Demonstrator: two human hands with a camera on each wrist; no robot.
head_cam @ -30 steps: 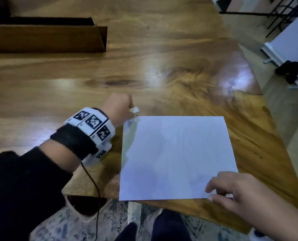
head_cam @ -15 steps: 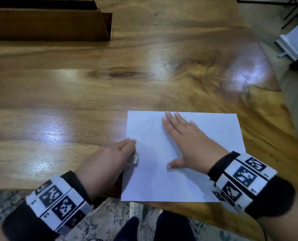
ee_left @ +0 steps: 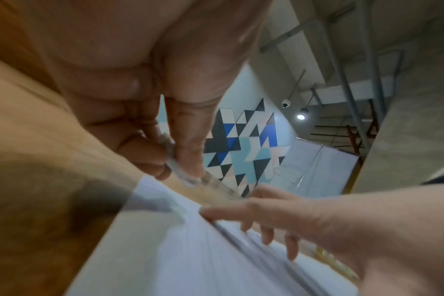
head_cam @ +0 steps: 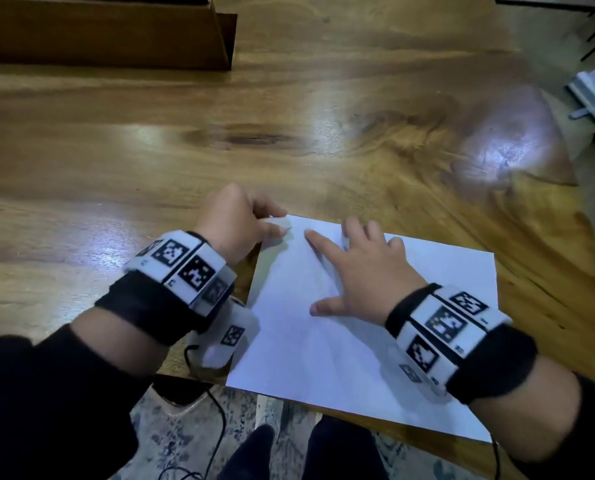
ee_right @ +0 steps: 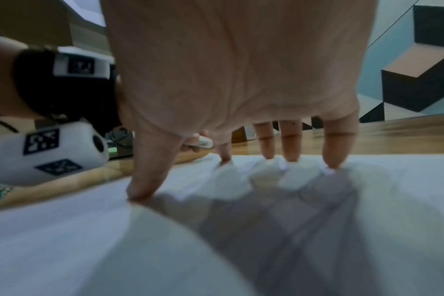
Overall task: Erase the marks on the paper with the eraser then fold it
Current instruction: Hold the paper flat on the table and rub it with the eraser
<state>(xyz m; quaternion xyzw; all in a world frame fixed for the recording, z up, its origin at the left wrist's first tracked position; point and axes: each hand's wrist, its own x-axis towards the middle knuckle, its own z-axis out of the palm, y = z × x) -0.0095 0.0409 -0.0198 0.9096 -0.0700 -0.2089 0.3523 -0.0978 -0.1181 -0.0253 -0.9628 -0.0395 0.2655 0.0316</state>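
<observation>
The eraser [head_cam: 279,222] is pinched in the left hand [head_cam: 235,221] at the far left corner of the paper [head_cam: 327,344]. The sheet is pinned flat by the spread right hand [head_cam: 365,271]. Short, light strokes away from that hand are advised, lest it buckle.

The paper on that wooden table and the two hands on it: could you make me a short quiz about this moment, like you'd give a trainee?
1. True or false: the right hand lies on the sheet of paper with its fingers spread.
2. Which hand pinches the white eraser? A) left hand B) right hand C) neither
3. Fill in: the eraser is at the paper's far ____ corner, as the person sees it.

Key:
1. True; the right wrist view shows the fingertips pressing on the sheet.
2. A; the left wrist view shows thumb and fingers closed on the eraser.
3. Left. The sheet lies unfolded on the wooden table.
</observation>
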